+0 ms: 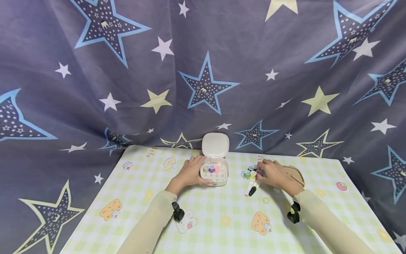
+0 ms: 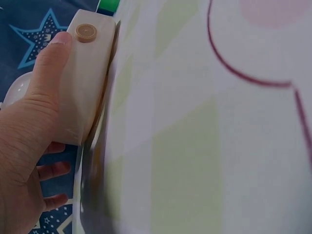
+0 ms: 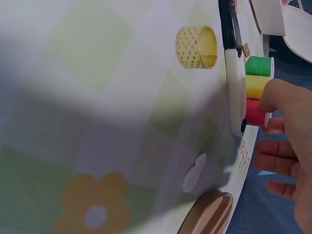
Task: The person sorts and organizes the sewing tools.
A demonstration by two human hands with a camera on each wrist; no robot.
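My left hand (image 1: 191, 173) holds the left side of a white sewing box (image 1: 223, 182), its thumb along the front wall by the round brown button (image 2: 86, 33). The box's lid (image 1: 215, 144) stands open at the back. Inside, a tan spool (image 1: 206, 169), a purple spool (image 1: 211, 169) and a pink spool (image 1: 217, 169) stand in the back row of a pegged tray. To the right, my right hand (image 1: 273, 173) pinches a red thread spool (image 3: 255, 113) with thumb and forefinger. A yellow spool (image 3: 257, 87) and a green spool (image 3: 259, 66) stand beside it, with dark spools (image 1: 251, 168) behind.
In front of the spools lies a white-and-black folding tool (image 3: 235, 92). A yellow dotted ring (image 3: 191, 47) sits nearer me, and a small white piece (image 3: 194, 173) lies on the cloth. A brown oval case (image 1: 295, 174) is partly behind the right hand.
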